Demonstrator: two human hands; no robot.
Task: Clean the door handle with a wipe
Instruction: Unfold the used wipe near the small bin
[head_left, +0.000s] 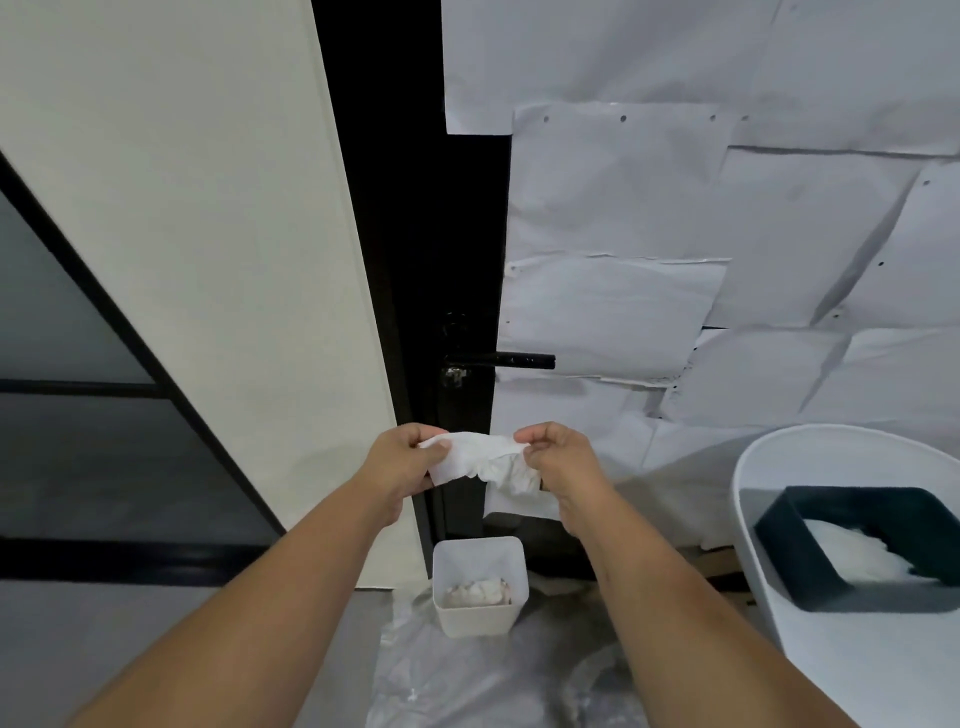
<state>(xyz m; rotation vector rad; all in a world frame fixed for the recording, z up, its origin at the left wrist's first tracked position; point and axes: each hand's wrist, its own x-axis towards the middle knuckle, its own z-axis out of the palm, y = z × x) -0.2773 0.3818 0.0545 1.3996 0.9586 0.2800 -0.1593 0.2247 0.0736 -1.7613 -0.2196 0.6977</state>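
The left hand (402, 457) and right hand (558, 457) each pinch an edge of the crumpled white wipe (480, 462), holding it stretched between them below the black lever door handle (501, 359). Soft, light and limp, the wipe would probably work best bunched in one palm and wrapped round the handle. A small white bin (480, 587) stands below.

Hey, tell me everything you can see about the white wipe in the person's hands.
The crumpled white wipe looks like soft, thin cloth or paper. It is stretched between both hands below the black lever door handle, not touching it. The left hand pinches one end, the right hand the other; its lower right part hangs bunched and wrinkled.
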